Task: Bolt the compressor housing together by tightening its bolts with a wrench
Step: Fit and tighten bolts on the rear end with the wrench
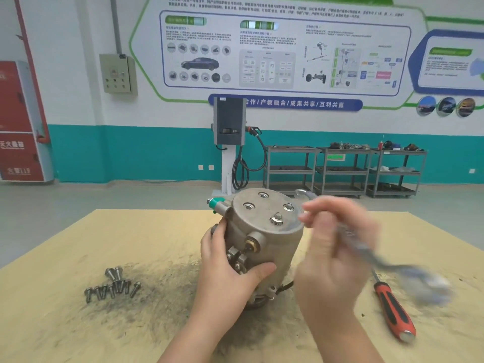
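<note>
The grey metal compressor housing (264, 234) stands tilted on the tan table (78, 258), its round end plate facing up toward me. Two bolts (277, 218) stick out of that plate, and two other holes show as empty sockets. My left hand (225, 271) grips the housing's left side, thumb across the front fittings. To the right of the housing, my right hand (332, 247) holds a metal wrench (366, 247). The wrench is motion-blurred; one open end shows above my fingers, the other trails out to the right.
Several loose bolts (114, 285) lie in a cluster on the table's left, on a dark grime patch. A red-and-black screwdriver (392, 307) lies at the right. Beyond the table are a charging post (229, 142) and grey shelf carts (340, 169) against the wall.
</note>
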`<move>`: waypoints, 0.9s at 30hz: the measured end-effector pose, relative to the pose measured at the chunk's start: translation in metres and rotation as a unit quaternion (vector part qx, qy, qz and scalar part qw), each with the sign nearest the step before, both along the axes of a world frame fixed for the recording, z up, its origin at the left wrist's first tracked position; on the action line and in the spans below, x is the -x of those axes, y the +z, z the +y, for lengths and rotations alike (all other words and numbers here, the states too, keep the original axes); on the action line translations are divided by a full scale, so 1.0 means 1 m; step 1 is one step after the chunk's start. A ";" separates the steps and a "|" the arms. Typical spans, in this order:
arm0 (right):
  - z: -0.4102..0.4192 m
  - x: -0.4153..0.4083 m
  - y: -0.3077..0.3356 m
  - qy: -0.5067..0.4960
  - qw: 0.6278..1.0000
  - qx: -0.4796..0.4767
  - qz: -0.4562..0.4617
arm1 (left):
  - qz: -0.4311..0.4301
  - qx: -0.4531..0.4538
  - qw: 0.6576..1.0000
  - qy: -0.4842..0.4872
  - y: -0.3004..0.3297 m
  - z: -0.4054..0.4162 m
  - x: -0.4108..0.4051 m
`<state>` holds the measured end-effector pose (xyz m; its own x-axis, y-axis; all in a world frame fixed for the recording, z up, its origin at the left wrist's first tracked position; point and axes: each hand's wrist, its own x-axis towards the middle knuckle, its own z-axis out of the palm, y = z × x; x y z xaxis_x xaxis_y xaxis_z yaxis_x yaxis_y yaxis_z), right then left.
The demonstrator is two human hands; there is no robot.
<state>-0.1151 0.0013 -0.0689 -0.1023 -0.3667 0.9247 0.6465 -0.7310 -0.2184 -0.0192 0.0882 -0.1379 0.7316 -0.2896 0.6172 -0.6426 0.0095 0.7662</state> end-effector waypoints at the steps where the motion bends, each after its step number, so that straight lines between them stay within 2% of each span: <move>1: -0.004 0.003 0.004 0.077 0.993 -0.084 -0.011 | 0.009 -0.009 1.000 0.004 -0.002 0.002 -0.002; 3: -0.012 0.005 0.011 0.248 0.937 -0.243 -0.022 | 0.014 -0.022 1.000 0.006 -0.002 0.005 -0.004; 4: -0.018 0.006 0.012 0.308 0.906 -0.291 -0.014 | 0.017 -0.018 1.000 -0.004 -0.002 0.007 -0.003; 7: -0.026 0.003 0.012 0.394 0.854 -0.338 0.036 | 0.035 -0.005 0.999 -0.033 0.000 0.010 -0.003; 12: -0.028 0.001 0.009 0.426 0.844 -0.319 0.068 | 0.040 -0.006 0.999 -0.036 0.002 0.009 -0.001; 18: -0.036 -0.001 0.008 0.466 0.808 -0.353 0.077 | 0.044 -0.002 0.998 -0.042 0.005 0.009 0.003; 24: -0.040 -0.002 0.007 0.453 0.823 -0.329 0.094 | 0.044 -0.003 0.998 -0.036 0.004 0.009 0.003; 27: -0.048 -0.002 0.010 0.478 0.798 -0.343 0.131 | 0.036 0.000 0.999 -0.031 0.001 0.008 0.000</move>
